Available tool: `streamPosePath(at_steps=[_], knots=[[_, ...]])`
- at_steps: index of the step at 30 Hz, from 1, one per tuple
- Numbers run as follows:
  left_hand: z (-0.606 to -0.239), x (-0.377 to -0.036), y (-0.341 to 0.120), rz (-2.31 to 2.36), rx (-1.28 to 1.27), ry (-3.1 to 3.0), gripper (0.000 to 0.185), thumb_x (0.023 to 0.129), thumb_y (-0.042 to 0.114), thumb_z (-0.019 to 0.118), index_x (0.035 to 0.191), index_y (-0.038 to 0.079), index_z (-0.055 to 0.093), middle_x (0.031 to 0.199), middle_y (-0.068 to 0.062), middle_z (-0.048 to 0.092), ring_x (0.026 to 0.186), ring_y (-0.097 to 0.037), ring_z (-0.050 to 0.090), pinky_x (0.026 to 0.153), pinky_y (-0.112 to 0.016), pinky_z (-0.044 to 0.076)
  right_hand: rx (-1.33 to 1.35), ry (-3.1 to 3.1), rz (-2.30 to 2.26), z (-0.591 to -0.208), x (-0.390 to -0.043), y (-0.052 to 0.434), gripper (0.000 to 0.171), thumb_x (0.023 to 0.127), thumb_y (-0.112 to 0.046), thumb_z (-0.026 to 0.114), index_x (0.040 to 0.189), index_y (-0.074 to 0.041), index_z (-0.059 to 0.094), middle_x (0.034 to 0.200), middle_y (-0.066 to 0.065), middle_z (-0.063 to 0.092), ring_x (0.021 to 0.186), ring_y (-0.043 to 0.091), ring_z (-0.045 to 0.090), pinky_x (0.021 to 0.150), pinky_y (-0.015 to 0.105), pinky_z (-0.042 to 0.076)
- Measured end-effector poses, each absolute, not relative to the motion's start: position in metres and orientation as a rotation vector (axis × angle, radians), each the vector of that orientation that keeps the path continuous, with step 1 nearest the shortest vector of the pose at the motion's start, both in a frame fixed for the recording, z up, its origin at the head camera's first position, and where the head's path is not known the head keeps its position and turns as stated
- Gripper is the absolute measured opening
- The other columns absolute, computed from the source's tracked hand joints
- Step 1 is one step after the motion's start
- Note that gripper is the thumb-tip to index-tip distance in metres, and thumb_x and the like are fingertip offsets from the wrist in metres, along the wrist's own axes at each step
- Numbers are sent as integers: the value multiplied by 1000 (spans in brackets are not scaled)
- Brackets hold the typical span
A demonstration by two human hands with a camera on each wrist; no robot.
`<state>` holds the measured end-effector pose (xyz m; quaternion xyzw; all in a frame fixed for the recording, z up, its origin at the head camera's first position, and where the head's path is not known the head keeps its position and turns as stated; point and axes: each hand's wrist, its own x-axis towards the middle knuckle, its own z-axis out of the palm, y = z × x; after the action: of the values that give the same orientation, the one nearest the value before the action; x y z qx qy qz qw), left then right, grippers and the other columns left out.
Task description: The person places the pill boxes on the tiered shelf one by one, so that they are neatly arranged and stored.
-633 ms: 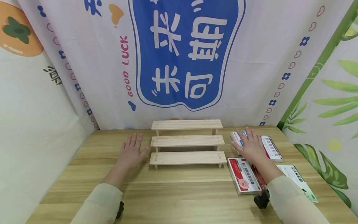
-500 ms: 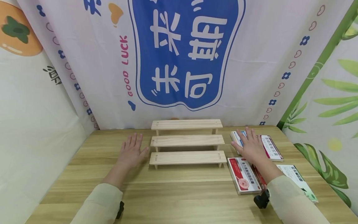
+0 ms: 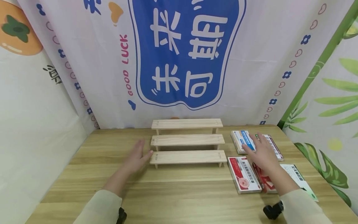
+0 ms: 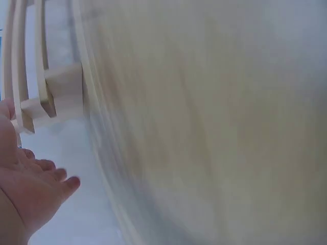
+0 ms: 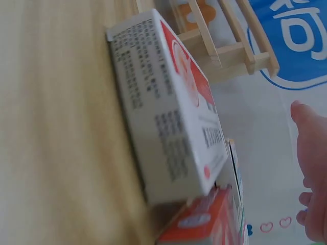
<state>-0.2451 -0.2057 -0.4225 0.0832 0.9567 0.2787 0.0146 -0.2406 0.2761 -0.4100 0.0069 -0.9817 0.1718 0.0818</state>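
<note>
Hovering over the boxes: right hand (image 3: 263, 152) open, nearer than the left.
Head view: the blue-and-white box (image 3: 244, 140) lies just left of its fingers, long axis running away from the person; left hand (image 3: 138, 157), open, rests by the wooden step rack (image 3: 187, 140). Left wrist view: relaxed fingers (image 4: 48, 173), holding nothing. Right wrist view: red-and-white box (image 5: 163, 112) below the empty hand.

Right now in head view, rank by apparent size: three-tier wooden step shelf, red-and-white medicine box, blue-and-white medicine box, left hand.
1. Three-tier wooden step shelf, clearly largest.
2. Red-and-white medicine box.
3. Left hand and blue-and-white medicine box: too close to rank; the box is partly covered by the right hand.
</note>
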Motion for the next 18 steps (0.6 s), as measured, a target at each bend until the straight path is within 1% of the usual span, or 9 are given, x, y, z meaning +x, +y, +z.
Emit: streamPosePath(at_steps=[2, 5, 7, 9, 12, 16, 18], knots=[[-424, -242, -203, 1027, 249, 2883, 83, 83, 61, 32, 139, 13, -5, 146, -13, -2, 132, -35, 8, 108, -50, 10, -7, -2922, 532, -411, -231, 284, 74, 82, -62, 30, 139, -19, 13, 144, 22, 3, 128, 45, 7, 91, 70, 14], [-429, -239, -200, 1199, 240, 2759, 83, 83, 54, 42, 140, 12, -2, 146, -14, 4, 130, -37, 16, 107, -50, 14, -42, -2908, 556, -413, -215, 298, 74, 83, -60, 33, 138, -13, 18, 142, 26, 7, 124, 49, 13, 86, 72, 18], [-434, -237, -198, 1294, 236, 2674, 84, 82, 49, 49, 139, 8, 2, 145, -17, 11, 129, -37, 21, 107, -49, 18, -74, -2897, 572, -416, -203, 309, 75, 84, -58, 36, 137, -8, 20, 139, 29, 12, 121, 51, 16, 85, 71, 20], [-439, -236, -196, 1374, 232, 2603, 86, 80, 43, 55, 139, 3, 7, 142, -20, 18, 128, -36, 24, 106, -48, 21, -115, -2896, 592, -419, -191, 320, 76, 83, -57, 37, 136, -5, 21, 137, 32, 16, 118, 52, 19, 84, 70, 21], [-444, -235, -192, 1467, 198, 2561, 84, 77, 35, 63, 136, -2, 16, 138, -22, 28, 126, -35, 29, 105, -46, 26, -176, -2903, 630, -428, -172, 340, 78, 83, -56, 39, 135, -2, 21, 134, 35, 16, 116, 55, 19, 81, 71, 21], [-449, -233, -188, 1534, 125, 2594, 80, 74, 29, 66, 135, 1, 22, 136, -18, 34, 125, -32, 32, 104, -45, 28, -307, -2968, 686, -443, -149, 364, 83, 82, -58, 40, 134, 2, 20, 132, 40, 9, 114, 59, 14, 79, 72, 20], [-451, -232, -187, 1555, 112, 2597, 78, 75, 29, 66, 135, 2, 23, 136, -17, 34, 125, -32, 33, 104, -44, 28, -382, -3021, 691, -448, -141, 373, 88, 80, -61, 39, 133, 5, 18, 130, 42, 8, 113, 59, 13, 80, 71, 21]])
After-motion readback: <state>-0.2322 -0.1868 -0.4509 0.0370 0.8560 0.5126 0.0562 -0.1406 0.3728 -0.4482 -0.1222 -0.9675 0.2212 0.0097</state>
